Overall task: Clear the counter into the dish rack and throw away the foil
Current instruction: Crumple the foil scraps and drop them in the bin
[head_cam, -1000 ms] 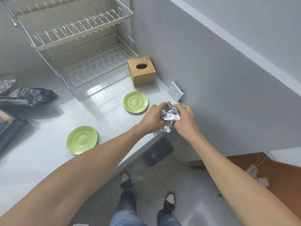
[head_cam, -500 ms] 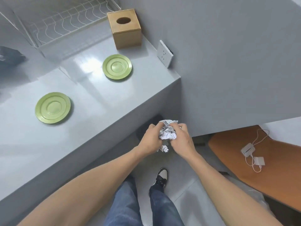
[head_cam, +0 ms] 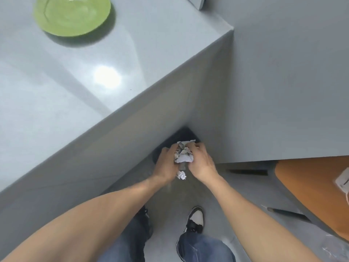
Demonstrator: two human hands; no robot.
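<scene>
Fingers point(head_cam: 196, 147) of both hands squeeze the crumpled foil point(head_cam: 183, 155) above a dark bin point(head_cam: 172, 140).

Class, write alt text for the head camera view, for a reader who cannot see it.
Two bare hands, left hand and right hand, press a crumpled foil ball between them, above a dark bin on the floor beside a grey counter. A green plate sits on the counter.

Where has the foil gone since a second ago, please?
Yes, it moved: the foil, held in both hands, came off the counter, past its edge, and down toward the floor.
</scene>
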